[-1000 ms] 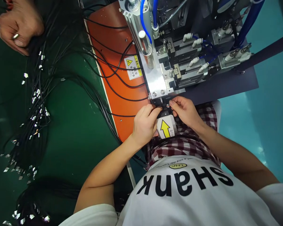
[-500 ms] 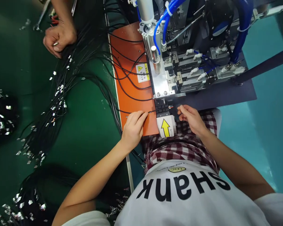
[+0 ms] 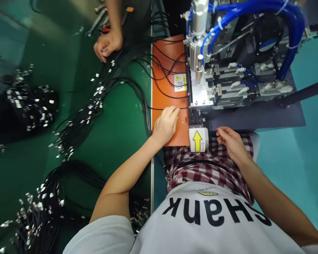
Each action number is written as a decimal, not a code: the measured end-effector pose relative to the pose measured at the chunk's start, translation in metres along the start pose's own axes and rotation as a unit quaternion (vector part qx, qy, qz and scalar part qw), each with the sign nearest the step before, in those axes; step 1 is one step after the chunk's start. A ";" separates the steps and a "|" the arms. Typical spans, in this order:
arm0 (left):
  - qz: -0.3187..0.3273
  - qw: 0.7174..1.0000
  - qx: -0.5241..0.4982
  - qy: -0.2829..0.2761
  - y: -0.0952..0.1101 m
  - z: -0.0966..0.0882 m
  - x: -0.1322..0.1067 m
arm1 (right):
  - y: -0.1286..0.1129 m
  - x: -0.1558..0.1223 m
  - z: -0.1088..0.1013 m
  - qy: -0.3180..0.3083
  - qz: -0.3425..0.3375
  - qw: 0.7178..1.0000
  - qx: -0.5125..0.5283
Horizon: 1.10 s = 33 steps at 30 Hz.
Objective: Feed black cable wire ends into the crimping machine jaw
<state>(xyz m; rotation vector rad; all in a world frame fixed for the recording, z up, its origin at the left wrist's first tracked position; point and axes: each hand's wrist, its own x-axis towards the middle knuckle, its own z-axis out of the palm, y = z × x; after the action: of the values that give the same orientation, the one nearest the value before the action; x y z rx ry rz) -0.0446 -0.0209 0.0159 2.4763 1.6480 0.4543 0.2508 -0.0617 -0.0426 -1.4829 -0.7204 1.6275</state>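
On the orange plate (image 3: 159, 88), my left hand (image 3: 165, 125) has its fingers closed at a thin black cable (image 3: 184, 108) that runs into the machine's edge. The fingertips partly cover the cable. My right hand (image 3: 230, 143) hovers above the lap, just right of the white guard with a yellow arrow (image 3: 198, 140). Its thumb and forefinger are pinched, and whatever lies between them is too small to make out. Between the two hands sits the small dark feed track (image 3: 197, 118) of the machine (image 3: 201, 91). Several more black cables cross the plate higher up.
Bundles of black cables with shiny metal ends (image 3: 96, 93) lie across the green table (image 3: 127, 134). Another person's hand (image 3: 108, 44) rests at the upper left, near some tools (image 3: 98, 23). Blue air hoses (image 3: 254, 8) arch over the machine.
The cable at my left hand has shifted up from the feed track toward the machine's clamping head. My right hand has drawn slightly down and away from it. The whole view has shifted.
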 end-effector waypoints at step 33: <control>0.126 0.923 -0.072 -0.357 -0.040 -0.129 -0.033 | -0.041 -0.034 0.007 -0.013 -0.045 0.997 -0.065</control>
<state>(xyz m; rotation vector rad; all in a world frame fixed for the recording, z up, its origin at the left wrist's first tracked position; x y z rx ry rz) -0.1322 -0.0426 0.1210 2.3288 0.9732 -0.2818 0.2513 -0.0690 0.0102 -1.4998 -0.9101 1.5585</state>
